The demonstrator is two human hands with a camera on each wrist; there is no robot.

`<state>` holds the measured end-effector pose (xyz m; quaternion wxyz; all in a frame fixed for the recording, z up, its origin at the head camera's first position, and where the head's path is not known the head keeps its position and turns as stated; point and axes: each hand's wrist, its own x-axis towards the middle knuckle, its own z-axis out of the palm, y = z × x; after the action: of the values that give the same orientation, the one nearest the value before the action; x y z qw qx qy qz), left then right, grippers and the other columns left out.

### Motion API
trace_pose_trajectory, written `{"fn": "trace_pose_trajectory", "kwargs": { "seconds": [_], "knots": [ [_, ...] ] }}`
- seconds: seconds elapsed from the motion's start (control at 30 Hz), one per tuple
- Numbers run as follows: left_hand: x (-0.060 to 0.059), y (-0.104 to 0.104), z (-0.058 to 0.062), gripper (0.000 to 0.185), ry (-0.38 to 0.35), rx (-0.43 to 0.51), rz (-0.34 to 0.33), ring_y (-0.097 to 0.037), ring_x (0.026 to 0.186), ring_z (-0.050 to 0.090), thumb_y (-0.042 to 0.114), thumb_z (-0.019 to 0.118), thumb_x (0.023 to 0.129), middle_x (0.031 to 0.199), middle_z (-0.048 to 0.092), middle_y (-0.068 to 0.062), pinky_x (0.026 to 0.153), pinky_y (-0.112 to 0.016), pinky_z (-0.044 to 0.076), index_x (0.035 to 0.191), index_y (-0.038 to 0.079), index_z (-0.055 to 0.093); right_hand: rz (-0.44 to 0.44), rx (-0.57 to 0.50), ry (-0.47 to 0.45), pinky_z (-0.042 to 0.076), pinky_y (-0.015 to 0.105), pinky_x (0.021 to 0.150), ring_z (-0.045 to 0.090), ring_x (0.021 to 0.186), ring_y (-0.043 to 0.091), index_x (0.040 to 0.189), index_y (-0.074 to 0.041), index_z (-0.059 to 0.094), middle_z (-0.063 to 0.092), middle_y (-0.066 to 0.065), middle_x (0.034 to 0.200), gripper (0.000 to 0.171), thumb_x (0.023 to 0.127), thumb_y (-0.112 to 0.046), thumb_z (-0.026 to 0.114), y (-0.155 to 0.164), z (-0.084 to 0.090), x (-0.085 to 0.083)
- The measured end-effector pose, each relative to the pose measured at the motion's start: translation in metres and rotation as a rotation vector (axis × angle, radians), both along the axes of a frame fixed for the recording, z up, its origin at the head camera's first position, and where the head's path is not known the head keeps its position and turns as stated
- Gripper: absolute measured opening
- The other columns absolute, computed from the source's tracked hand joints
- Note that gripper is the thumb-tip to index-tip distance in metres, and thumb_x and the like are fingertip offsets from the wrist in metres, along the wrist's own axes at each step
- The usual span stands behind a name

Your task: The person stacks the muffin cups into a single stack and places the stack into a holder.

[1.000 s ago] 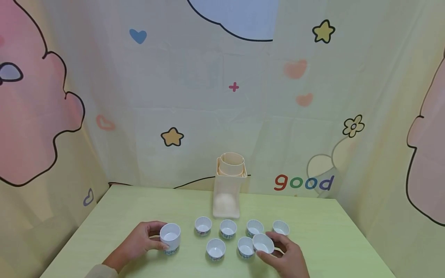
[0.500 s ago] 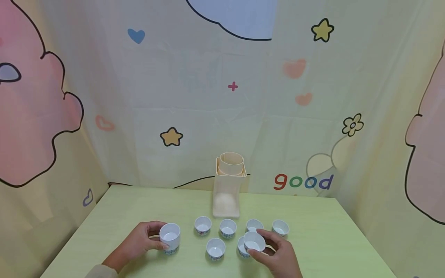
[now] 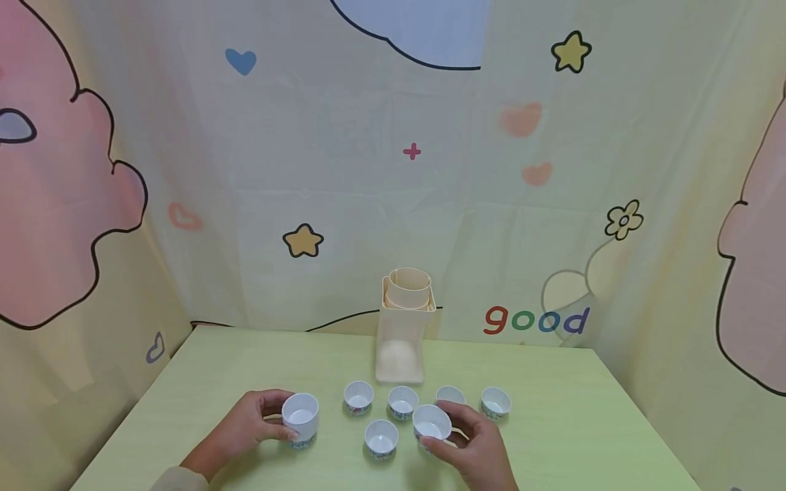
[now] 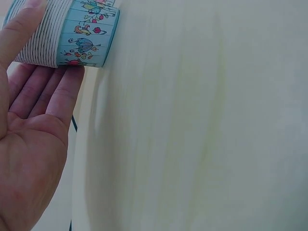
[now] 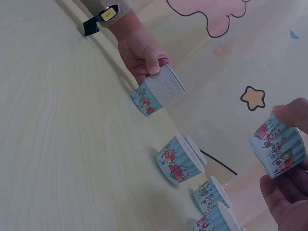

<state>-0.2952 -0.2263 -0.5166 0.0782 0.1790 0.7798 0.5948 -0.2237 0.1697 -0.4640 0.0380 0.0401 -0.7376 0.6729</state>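
Right hand (image 3: 479, 450): I see its fingers (image 5: 293, 114) curled round a small cup (image 3: 432, 421), gripping it by the wall and holding it clear of the bench (image 3: 245, 368). Across the last second this cup has travelled leftward, from above the right-hand end of the cup group to a place over the near middle, and one loose cup that showed beside it a second ago is now hidden beneath it or behind the hand; I cannot tell which. In the right wrist view the carried cup (image 5: 278, 151) hangs well above the bench, tilted, its floral band outward.

Left hand (image 3: 245, 428): unchanged over the same interval. Its thumb and fingers (image 4: 62, 91) wrap the stack (image 3: 301, 419), a ribbed white pile with a floral base (image 4: 89, 41), resting on the bench.

Between the two hands stand loose cups: one near cup (image 3: 381, 437) just left of the carried one, and a far row (image 3: 402, 401) beyond the fingers, with one at its right end (image 3: 495, 402). A tall beige container (image 3: 403, 327) stands farther back.

Reading: I judge the carried cup to be on its way toward the stack, with the gap between them about half closed.
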Motion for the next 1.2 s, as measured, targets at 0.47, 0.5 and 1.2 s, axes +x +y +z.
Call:
{"fn": "trace_pose_trajectory", "kwargs": {
  "seconds": [0.47, 0.5, 1.2],
  "knots": [
    [-0.001, -0.001, 0.0, 0.07, -0.014, 0.004, 0.002, -0.031, 0.115, 0.068, 0.021, 0.093, 0.074, 0.129, 0.068, -0.023, 0.094, -0.028, 0.06, 0.131, -0.008, 0.062, 0.037, -0.05, -0.003, 0.061, 0.021, 0.084, 0.067, 0.096, 0.014, 0.126, 0.004, 0.066, 0.07, 0.018, 0.116, 0.06, 0.072, -0.003, 0.092, -0.017, -0.006, -0.009],
    [-0.001, -0.001, -0.001, 0.07, -0.012, 0.004, 0.001, -0.031, 0.115, 0.068, 0.021, 0.093, 0.074, 0.129, 0.068, -0.023, 0.094, -0.028, 0.06, 0.131, -0.008, 0.062, 0.042, -0.053, 0.0, 0.061, 0.021, 0.084, 0.067, 0.095, 0.014, 0.125, 0.005, 0.066, 0.07, 0.018, 0.115, 0.06, 0.072, -0.003, 0.091, -0.019, -0.007, -0.01],
    [0.0, 0.0, -0.001, 0.071, -0.002, 0.001, -0.004, -0.032, 0.115, 0.068, 0.021, 0.093, 0.074, 0.128, 0.068, -0.024, 0.094, -0.028, 0.06, 0.131, -0.009, 0.061, 0.166, -0.122, 0.078, 0.06, 0.021, 0.089, 0.068, 0.103, 0.009, 0.13, 0.009, 0.062, 0.066, 0.023, 0.129, 0.062, 0.075, -0.001, 0.089, -0.046, -0.018, -0.019]
  ]
}}
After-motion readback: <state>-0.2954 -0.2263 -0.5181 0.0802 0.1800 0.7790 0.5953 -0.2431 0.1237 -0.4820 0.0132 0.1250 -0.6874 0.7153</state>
